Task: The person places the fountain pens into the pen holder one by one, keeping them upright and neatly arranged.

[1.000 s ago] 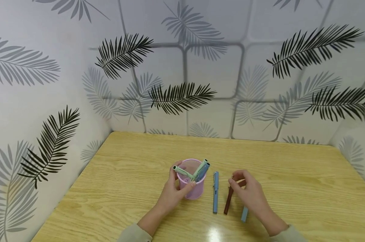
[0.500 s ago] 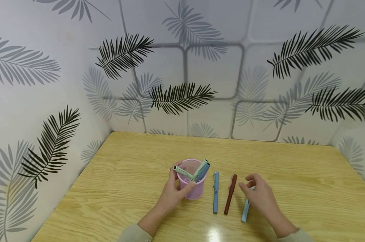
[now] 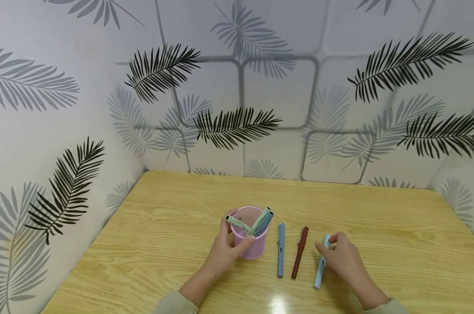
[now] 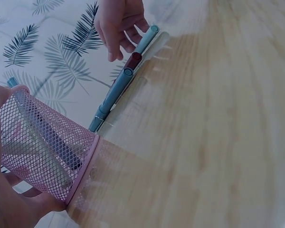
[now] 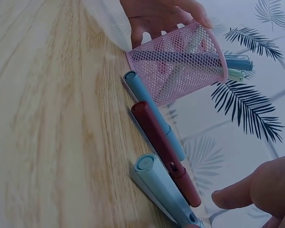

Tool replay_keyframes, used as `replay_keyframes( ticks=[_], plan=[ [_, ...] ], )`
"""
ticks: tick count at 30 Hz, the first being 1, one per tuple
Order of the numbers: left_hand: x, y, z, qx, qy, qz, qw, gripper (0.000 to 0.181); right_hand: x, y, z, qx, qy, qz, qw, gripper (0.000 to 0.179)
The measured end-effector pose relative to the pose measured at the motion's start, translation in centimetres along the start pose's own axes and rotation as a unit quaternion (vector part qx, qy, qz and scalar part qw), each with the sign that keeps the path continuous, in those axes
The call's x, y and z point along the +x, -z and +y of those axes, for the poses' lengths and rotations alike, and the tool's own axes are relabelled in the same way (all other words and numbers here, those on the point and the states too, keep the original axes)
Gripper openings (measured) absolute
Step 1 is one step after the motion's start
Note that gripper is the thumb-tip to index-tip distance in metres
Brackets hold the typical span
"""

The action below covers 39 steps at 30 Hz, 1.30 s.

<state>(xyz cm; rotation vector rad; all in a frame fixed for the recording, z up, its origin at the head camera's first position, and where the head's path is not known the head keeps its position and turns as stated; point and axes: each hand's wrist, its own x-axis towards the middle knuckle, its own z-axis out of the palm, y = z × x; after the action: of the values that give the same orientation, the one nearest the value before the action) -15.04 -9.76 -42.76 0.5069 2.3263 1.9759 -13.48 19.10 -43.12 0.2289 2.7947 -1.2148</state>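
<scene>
My left hand (image 3: 223, 253) holds the pink mesh pen cup (image 3: 254, 249), thumb on the near side and fingers round the back. Two pale green pens (image 3: 238, 223) and a blue pen (image 3: 264, 223) lean inside it. To its right lie a blue pen (image 3: 280, 257), a dark red pen (image 3: 300, 253) and a light blue pen (image 3: 320, 272), side by side. Over the cap end of the light blue one hovers my right hand (image 3: 343, 257), its thumb apart from the fingers. In the right wrist view the thumb (image 5: 235, 194) stands clear of the pens; a fingertip shows at the bottom edge.
The wooden table (image 3: 174, 200) meets a wall (image 3: 276, 152) with a feather pattern at its back edge. Another wall (image 3: 84, 109) borders the left side. Light reflects off the tabletop near the front.
My right hand has moved away from the dark red pen, rightward to the light blue pen. The dark red pen lies free. My left hand and the cup have stayed put.
</scene>
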Motion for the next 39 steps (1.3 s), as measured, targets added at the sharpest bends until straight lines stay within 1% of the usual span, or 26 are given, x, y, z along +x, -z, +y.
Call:
replay_keyframes(
  ticks=[5, 15, 24, 31, 39],
  plan=[
    [0.00, 0.04, -0.08, 0.000, 0.001, -0.001, 1.0000, 0.074, -0.02, -0.12, 0.16, 0.005, -0.012, -0.020, 0.9997, 0.043],
    [-0.15, -0.04, 0.15, 0.002, -0.009, 0.002, 1.0000, 0.072, 0.48, -0.35, 0.04, -0.010, -0.038, -0.033, 0.9987, 0.032],
    [-0.13, -0.02, 0.10, 0.002, -0.007, 0.002, 1.0000, 0.073, 0.83, -0.51, 0.23, -0.012, -0.037, -0.031, 0.9987, 0.025],
    [-0.04, 0.02, -0.08, 0.003, -0.006, 0.002, 1.0000, 0.073, 0.86, -0.44, 0.28, -0.007, -0.039, -0.031, 0.9987, 0.028],
    [-0.10, 0.02, 0.16, 0.008, -0.006, 0.004, 0.9999, 0.073, 0.81, -0.16, 0.42, 0.011, -0.035, -0.036, 0.9987, 0.034]
  ],
)
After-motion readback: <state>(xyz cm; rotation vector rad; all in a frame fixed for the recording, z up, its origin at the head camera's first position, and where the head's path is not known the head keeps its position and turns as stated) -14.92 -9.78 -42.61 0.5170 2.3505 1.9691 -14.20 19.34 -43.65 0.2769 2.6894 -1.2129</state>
